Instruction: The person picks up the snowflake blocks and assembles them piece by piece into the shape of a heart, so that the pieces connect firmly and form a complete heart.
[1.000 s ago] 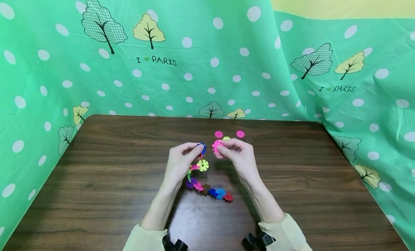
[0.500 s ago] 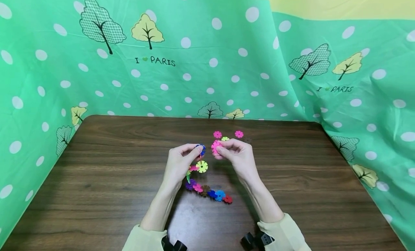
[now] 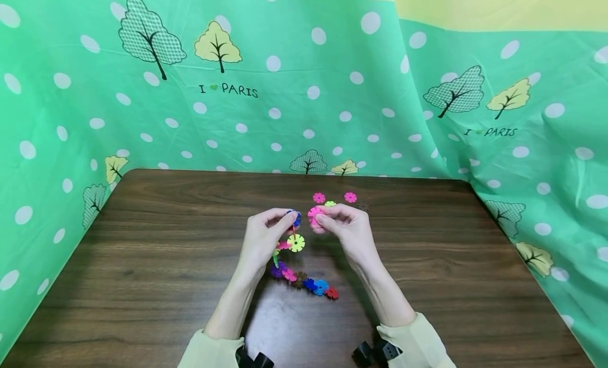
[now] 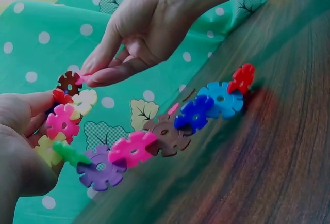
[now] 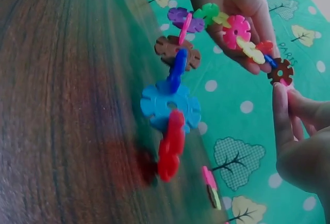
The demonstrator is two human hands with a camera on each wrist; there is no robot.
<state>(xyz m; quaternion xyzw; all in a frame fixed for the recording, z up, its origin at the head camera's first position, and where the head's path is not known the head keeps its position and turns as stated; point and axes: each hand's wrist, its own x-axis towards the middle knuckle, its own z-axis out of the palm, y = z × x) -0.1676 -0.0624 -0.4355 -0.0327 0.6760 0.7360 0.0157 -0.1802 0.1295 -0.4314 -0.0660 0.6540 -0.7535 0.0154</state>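
My left hand point(image 3: 263, 238) pinches a dark blue notched flower disc point(image 3: 297, 218) near the upper end of a linked chain. A brown disc point(image 4: 69, 82) sits at that end, between the two hands. Between thumb and fingers, my right hand point(image 3: 352, 233) holds a pink flower disc point(image 3: 314, 217), whose edge meets or overlaps the brown disc in both wrist views. Below the left hand hang a yellow disc point(image 3: 296, 243) and a green one point(image 4: 70, 153). Lower down, the chain runs through purple point(image 4: 101, 167), pink point(image 4: 133, 149), brown point(image 4: 167, 135), blue and light blue point(image 5: 170, 106) to a red disc point(image 3: 332, 293) at its other end.
Beyond the right hand, loose pink discs point(image 3: 350, 197) and a yellow-green one point(image 3: 330, 203) lie on the dark wooden table point(image 3: 166, 262). A dark disc point(image 3: 363, 206) lies beside them. Behind the table hangs a green dotted cloth point(image 3: 304, 120).
The right hand's pink disc has come slightly nearer to the left hand. Both hands keep their grips, and the chain has shifted only a little.
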